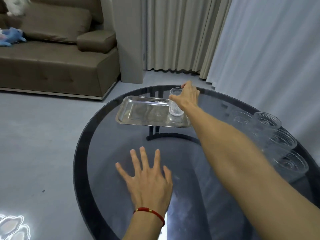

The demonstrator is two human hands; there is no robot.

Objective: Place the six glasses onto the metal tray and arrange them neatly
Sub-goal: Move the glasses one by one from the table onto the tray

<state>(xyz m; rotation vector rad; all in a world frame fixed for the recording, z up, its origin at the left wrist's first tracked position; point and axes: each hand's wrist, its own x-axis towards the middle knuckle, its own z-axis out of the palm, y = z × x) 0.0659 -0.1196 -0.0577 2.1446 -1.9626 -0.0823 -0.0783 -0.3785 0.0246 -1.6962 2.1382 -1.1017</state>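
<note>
right forearm [233, 153]: covers near-right corner of tray [138, 108] | glasses [277, 135] right of tray: blurred, count unclear | desk [83, 153]: cut off below

Background: living room, nothing on task.
Oval dark glass table [97, 170] with black rim, black leg frame [173, 135] visible through the top. Brown sofa [57, 66] upper left, blue plush toy [10, 36] on its seat. Beige curtain [176, 35] behind, pale sheer curtain [270, 49] on right. Grey floor [38, 144].
</note>
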